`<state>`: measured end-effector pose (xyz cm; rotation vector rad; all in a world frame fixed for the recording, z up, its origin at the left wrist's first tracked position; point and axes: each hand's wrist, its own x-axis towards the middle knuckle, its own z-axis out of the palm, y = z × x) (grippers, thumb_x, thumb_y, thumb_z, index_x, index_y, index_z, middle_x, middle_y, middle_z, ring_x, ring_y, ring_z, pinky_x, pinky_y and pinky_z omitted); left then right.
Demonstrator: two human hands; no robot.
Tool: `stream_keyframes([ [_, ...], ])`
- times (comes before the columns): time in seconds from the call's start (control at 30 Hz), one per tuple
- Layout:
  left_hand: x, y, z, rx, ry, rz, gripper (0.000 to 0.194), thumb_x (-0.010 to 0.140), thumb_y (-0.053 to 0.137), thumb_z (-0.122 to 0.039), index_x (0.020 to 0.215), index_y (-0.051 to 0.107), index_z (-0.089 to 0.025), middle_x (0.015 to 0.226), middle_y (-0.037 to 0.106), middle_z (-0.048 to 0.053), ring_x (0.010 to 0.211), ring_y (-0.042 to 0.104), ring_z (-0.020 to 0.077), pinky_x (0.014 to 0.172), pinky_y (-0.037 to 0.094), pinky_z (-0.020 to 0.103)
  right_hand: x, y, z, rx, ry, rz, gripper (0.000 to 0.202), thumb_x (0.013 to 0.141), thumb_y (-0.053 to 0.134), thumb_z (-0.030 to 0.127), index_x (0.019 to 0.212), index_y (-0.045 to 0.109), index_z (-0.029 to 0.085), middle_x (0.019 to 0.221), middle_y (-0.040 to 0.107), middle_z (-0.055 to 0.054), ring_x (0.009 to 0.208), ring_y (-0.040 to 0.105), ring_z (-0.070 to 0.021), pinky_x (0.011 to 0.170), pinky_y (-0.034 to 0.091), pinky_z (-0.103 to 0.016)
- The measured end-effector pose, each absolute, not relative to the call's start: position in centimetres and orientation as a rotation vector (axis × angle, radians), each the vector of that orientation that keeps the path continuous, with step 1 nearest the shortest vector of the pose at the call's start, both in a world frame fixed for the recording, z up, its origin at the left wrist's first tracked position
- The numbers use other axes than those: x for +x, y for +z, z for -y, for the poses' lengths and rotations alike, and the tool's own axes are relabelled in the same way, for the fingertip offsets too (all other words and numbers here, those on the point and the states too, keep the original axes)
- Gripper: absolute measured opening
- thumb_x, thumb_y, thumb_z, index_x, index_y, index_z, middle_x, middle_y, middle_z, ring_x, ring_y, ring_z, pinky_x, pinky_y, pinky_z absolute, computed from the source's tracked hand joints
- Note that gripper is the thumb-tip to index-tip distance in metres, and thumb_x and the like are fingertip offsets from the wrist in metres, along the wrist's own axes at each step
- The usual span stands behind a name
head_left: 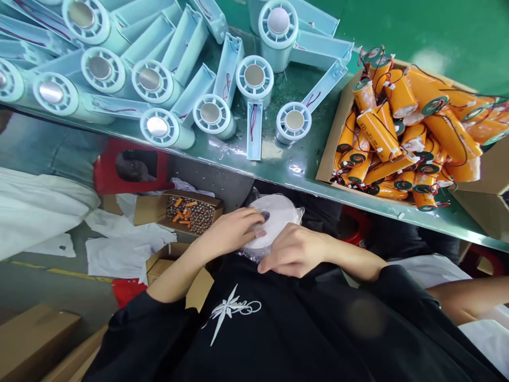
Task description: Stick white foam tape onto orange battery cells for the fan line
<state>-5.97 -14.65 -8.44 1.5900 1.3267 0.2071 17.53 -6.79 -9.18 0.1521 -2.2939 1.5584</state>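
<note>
A clear plastic bag [299, 212] with white round discs [274, 207] inside lies on my lap, below the table edge. My left hand [236, 229] rests on the left side of the discs, its fingers stretched over the top and slightly bent. A dark spot shows at one of its fingertips. On the near right side, my right hand [296, 250] is closed, with curled fingers against the bag's near edge. What those fingers pinch, if anything, is hidden beneath them.
Many light-blue round housings [254, 77] with long handles and red wires stand on the green table [222, 154]. A carton [330, 143] of orange wired battery packs [379, 135] is at right. Below left sit a box of small metal parts [194, 215] and a red stool [105, 172]. People sit on both sides.
</note>
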Motion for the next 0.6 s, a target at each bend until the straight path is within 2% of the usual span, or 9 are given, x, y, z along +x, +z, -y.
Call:
stream_keyframes([
  [0.07, -5.3, -8.6, 14.2, 1.595, 0.101, -1.328, 0.042, 0.096, 0.065, -0.053, 0.129, 0.071, -0.027, 0.126, 0.072, 0.008, 0.113, 0.068, 0.0268, 0.095, 0.053, 0.037, 16.5, -9.5, 7.1, 0.166, 1.197, 2.306, 0.015, 0.098, 0.068, 0.017, 0.108, 0.077, 0.024, 0.064, 0.067, 0.005, 0.056, 0.063, -0.0097, 0.053, 0.044, -0.025],
  [0.13, -5.2, -9.0, 13.8, 1.598, 0.040, -1.346, 0.057, 0.090, 0.070, -0.058, 0.137, 0.067, -0.026, 0.135, 0.066, 0.011, 0.118, 0.065, 0.0301, 0.099, 0.052, 0.041, 15.7, -9.7, 7.3, 0.165, 0.923, 2.256, 0.014, 0.096, 0.071, 0.018, 0.103, 0.078, 0.028, 0.064, 0.066, 0.006, 0.056, 0.061, -0.0095, 0.049, 0.040, -0.027],
  [0.23, -6.2, -9.9, 13.7, 1.562, 0.049, -1.333, 0.055, 0.080, 0.078, -0.061, 0.123, 0.075, -0.027, 0.137, 0.061, 0.011, 0.123, 0.058, 0.0327, 0.105, 0.050, 0.046, 15.3, -9.8, 7.5, 0.179, 0.764, 2.199, 0.017, 0.096, 0.071, 0.018, 0.102, 0.078, 0.032, 0.068, 0.067, 0.007, 0.057, 0.060, -0.0085, 0.049, 0.039, -0.027],
  [0.3, -7.9, -11.0, 14.0, 1.462, 0.204, -1.354, 0.053, 0.076, 0.078, -0.067, 0.108, 0.079, -0.024, 0.133, 0.060, 0.011, 0.126, 0.055, 0.0334, 0.111, 0.047, 0.047, 15.7, -9.9, 7.6, 0.191, 0.815, 2.298, 0.017, 0.100, 0.067, 0.021, 0.107, 0.077, 0.032, 0.066, 0.066, 0.007, 0.056, 0.059, -0.0087, 0.050, 0.039, -0.027],
  [0.37, -10.2, -12.3, 15.0, 1.298, 0.444, -1.412, 0.063, 0.075, 0.072, -0.078, 0.099, 0.081, -0.020, 0.128, 0.059, 0.013, 0.128, 0.054, 0.0346, 0.116, 0.044, 0.049, 16.1, -10.4, 7.3, 0.085, 0.935, 2.516, 0.021, 0.104, 0.061, 0.025, 0.120, 0.074, 0.029, 0.067, 0.067, 0.006, 0.056, 0.059, -0.0100, 0.052, 0.037, -0.028],
  [0.43, -12.1, -13.6, 16.5, 1.114, 0.638, -1.451, 0.071, 0.069, 0.073, -0.084, 0.089, 0.081, -0.017, 0.122, 0.061, 0.015, 0.125, 0.057, 0.0361, 0.114, 0.046, 0.050, 16.0, -11.3, 6.9, -0.110, 1.071, 2.749, 0.028, 0.108, 0.056, 0.034, 0.133, 0.068, 0.028, 0.072, 0.071, 0.003, 0.057, 0.060, -0.0116, 0.052, 0.033, -0.027],
  [0.5, -12.9, -14.7, 18.2, 0.913, 0.774, -1.473, 0.070, 0.060, 0.079, -0.083, 0.080, 0.079, -0.016, 0.117, 0.065, 0.015, 0.121, 0.059, 0.0380, 0.109, 0.051, 0.049, 15.3, -12.5, 6.5, -0.274, 1.213, 2.904, 0.040, 0.108, 0.054, 0.047, 0.141, 0.062, 0.025, 0.075, 0.073, 0.001, 0.059, 0.063, -0.0137, 0.053, 0.033, -0.027],
  [0.6, -13.1, -15.7, 20.7, 0.543, 1.111, -1.611, 0.071, 0.061, 0.074, -0.085, 0.087, 0.077, -0.019, 0.104, 0.072, 0.011, 0.116, 0.063, 0.0372, 0.100, 0.057, 0.048, 13.3, -14.8, 5.9, -0.379, 1.433, 2.970, 0.058, 0.103, 0.052, 0.066, 0.141, 0.060, 0.022, 0.080, 0.076, -0.005, 0.066, 0.068, -0.0186, 0.059, 0.040, -0.027],
])
